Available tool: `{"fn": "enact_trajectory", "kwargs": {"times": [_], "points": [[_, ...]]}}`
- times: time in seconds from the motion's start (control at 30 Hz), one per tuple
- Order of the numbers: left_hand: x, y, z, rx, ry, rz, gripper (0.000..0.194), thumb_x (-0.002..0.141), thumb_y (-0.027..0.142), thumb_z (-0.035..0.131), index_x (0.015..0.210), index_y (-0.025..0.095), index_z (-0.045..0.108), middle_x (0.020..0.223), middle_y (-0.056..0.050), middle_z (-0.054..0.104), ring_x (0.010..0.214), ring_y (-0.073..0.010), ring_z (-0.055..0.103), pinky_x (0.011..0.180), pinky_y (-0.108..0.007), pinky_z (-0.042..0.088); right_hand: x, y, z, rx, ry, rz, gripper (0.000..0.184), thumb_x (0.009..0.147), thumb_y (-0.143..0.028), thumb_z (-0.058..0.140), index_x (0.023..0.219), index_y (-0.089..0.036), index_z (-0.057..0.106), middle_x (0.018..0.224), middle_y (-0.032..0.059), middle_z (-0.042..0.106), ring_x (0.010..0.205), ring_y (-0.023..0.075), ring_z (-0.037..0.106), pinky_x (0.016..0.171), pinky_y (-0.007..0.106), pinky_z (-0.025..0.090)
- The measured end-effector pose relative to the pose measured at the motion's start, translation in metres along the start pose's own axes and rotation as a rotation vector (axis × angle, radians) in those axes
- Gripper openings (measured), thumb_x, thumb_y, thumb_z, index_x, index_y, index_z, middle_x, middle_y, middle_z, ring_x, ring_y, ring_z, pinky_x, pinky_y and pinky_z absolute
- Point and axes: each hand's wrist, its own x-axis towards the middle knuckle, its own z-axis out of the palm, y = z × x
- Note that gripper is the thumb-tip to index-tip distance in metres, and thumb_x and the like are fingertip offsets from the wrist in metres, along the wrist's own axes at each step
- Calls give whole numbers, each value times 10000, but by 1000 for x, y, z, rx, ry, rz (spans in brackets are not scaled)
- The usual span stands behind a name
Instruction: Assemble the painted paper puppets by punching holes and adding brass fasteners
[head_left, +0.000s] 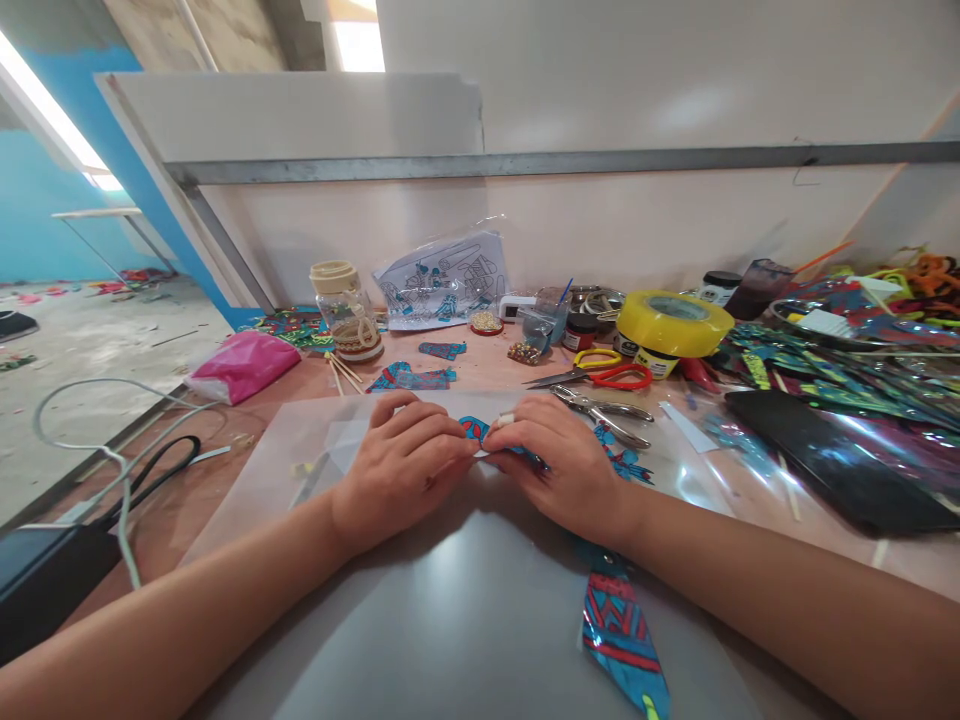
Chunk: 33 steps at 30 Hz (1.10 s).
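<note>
One blue-and-red strip (621, 630) is lying at the lower right of the frame, its long axis slanting from below the right wrist down toward the bottom edge, on a translucent sheet (450, 620) that is covering part of the worktop (480, 368). Farther in, at the centre, a small blue-and-red painted piece (474, 428) is sitting right at the meeting fingertips, between the left hand (409, 455) and the right hand (561, 462); it is seemingly running rightward under the right hand, which is covering more of it, so its full long axis is staying hidden. The right hand is pinching it between thumb and forefinger; the left hand's curled fingertips are touching its near edge, though I cannot tell whether they are gripping. Both wrists are angling inward, backs of the hands facing up, forearms spreading to the lower corners. Beyond the right hand, silver pliers (604, 412) and scissors (592, 373) are lying just below yellow tape (675, 323), while a jar (346, 312) is standing at upper left of centre.
</note>
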Motion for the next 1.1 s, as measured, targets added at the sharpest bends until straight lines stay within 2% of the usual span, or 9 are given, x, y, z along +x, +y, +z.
{"fn": "enact_trajectory", "kwargs": {"times": [0.1, 0.23, 0.57, 0.9, 1.1], "points": [[0, -1, 1, -5, -1, -22, 153, 832, 145, 717, 922, 216, 616, 833, 12, 738, 798, -170, 649, 846, -359, 435, 2, -1, -1, 23, 4, -11, 79, 933, -123, 569, 919, -188, 611, 825, 44, 694, 785, 165, 585, 795, 342, 467], [0, -1, 1, 10, 13, -31, 245, 836, 173, 726, 1057, 213, 628, 890, -16, 731, 823, -176, 645, 834, -358, 439, 3, -1, -2, 30, 9, -17, 89, 948, -141, 552, 911, -203, 603, 826, 40, 691, 782, 164, 582, 794, 348, 473], [-1, -1, -1, -32, 32, -21, 143, 842, 138, 702, 938, 217, 631, 865, -8, 702, 822, -169, 629, 859, -360, 449, 3, -3, -2, 8, 7, -44, 105, 939, -111, 546, 928, -201, 597, 862, 41, 711, 792, 163, 586, 838, 365, 463], [0, -1, -1, 1, 14, 21, 103, 870, 148, 662, 898, 239, 623, 819, 20, 712, 810, -151, 635, 838, -337, 438, 1, -3, -3, -14, -51, 7, 142, 921, -106, 524, 912, -228, 598, 866, 24, 709, 800, 173, 595, 863, 379, 446], [0, -3, 1, -27, -17, -37, 104, 865, 186, 699, 926, 231, 628, 864, -1, 709, 822, -157, 620, 841, -340, 438, 1, -1, -1, 37, -4, 21, 162, 904, -77, 530, 928, -224, 594, 861, 28, 701, 799, 166, 591, 843, 374, 461]]}}
